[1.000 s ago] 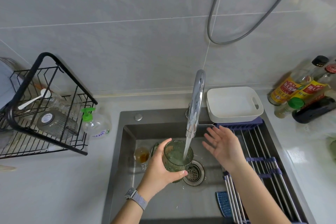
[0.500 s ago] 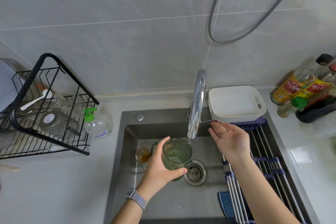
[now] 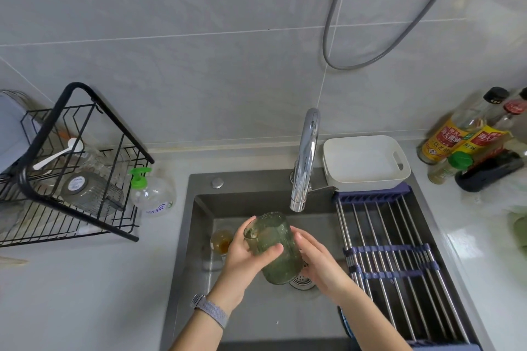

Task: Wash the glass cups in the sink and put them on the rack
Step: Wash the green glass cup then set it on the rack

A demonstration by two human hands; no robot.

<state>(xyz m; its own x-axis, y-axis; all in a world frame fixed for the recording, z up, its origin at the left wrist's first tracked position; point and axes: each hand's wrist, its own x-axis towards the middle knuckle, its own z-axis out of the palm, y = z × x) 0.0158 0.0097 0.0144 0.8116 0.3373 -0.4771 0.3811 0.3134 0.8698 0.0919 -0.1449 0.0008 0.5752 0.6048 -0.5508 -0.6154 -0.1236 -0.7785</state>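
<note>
Your left hand (image 3: 242, 258) grips the green glass cup (image 3: 275, 246), tipped over the sink (image 3: 196, 236) just below the faucet (image 3: 303, 162), while your right hand (image 3: 319, 261) rests open-fingered against its side. Keep that grip firm, since wet glass probably slips, and turn it over the drain. Left of the sink, the black wire rack (image 3: 68, 168) stands on the pale counter (image 3: 85, 293) under grey wall tiles.

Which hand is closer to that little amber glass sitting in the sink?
Left. The left hand grips the green glass cup just right of the amber glass; the right hand is beyond the green cup, over the drain.
</note>
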